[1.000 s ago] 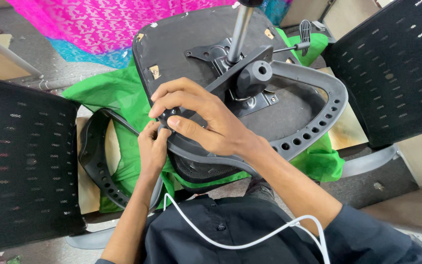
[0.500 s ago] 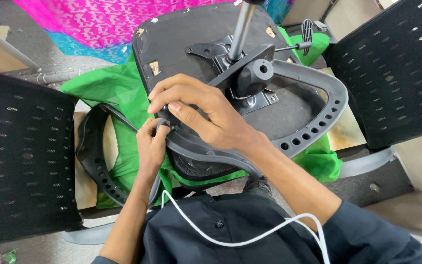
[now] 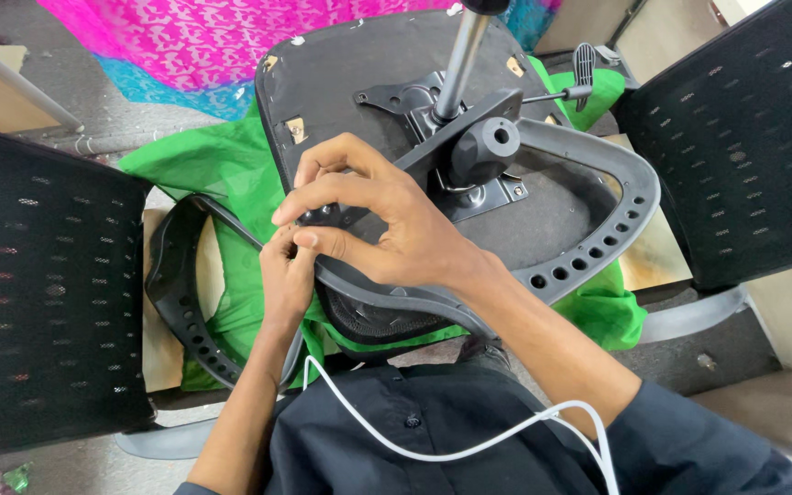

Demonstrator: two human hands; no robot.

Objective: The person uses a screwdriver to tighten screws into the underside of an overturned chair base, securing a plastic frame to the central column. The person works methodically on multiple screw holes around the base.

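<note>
At the far left stands a black perforated mesh chair back (image 3: 38, 284), and just beside it a loose black curved plastic armrest loop (image 3: 176, 302) lies on the green cloth (image 3: 231, 174). The left hand (image 3: 284, 275) reaches up under the near edge of the upturned black chair seat (image 3: 359, 64), fingers pinched narrow on something too small to make out. The right hand (image 3: 382, 229) arches over it, fingertips pressed at the grey curved armrest bracket (image 3: 616, 183) where that meets the seat's underside. Working this joint well seems to call for steady downward pressure and aligned holes. A silver gas-lift post (image 3: 458, 55) rises beyond; another mesh back (image 3: 735, 137) stands right.
</note>
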